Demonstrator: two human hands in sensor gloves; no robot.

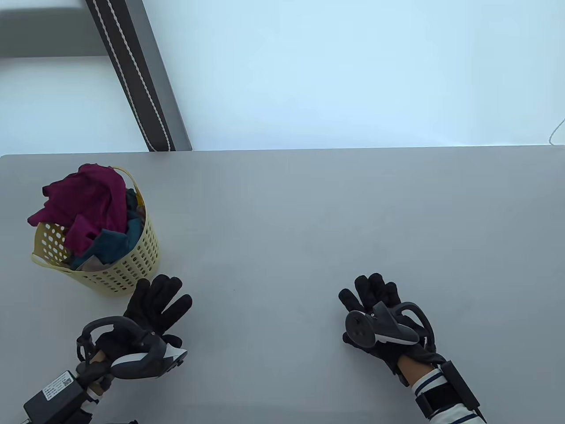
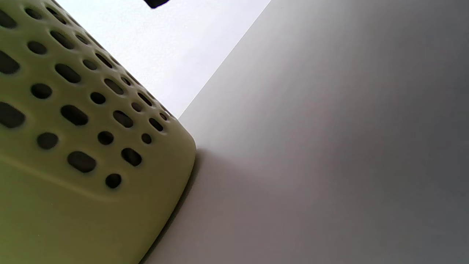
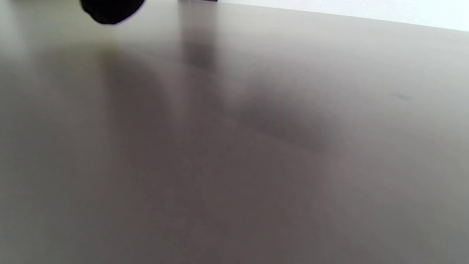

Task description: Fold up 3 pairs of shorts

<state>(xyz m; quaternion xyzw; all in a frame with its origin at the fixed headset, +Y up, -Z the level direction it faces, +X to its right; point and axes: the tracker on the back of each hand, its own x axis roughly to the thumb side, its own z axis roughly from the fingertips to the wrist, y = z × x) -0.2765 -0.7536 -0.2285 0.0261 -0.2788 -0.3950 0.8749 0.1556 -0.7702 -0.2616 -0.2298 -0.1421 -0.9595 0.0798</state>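
On the grey table (image 1: 309,221), left hand (image 1: 150,311) and right hand (image 1: 375,304) are laid flat, fingers straight, nothing held. Shorts (image 1: 86,203) are heaped in the yellow basket (image 1: 128,269), beside the left hand.

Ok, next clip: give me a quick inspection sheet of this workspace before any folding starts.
Surface: grey table, bare in the middle.
Job's things: maroon garment and teal garment heaped in the yellow perforated basket, none folded.
Clutter: nothing seen.
Grippers: left hand beside the basket, fingers spread; right hand on the table, holding nothing.
Cables: thin cord at the far right edge.
Surroundings: pale wall, dark striped band.
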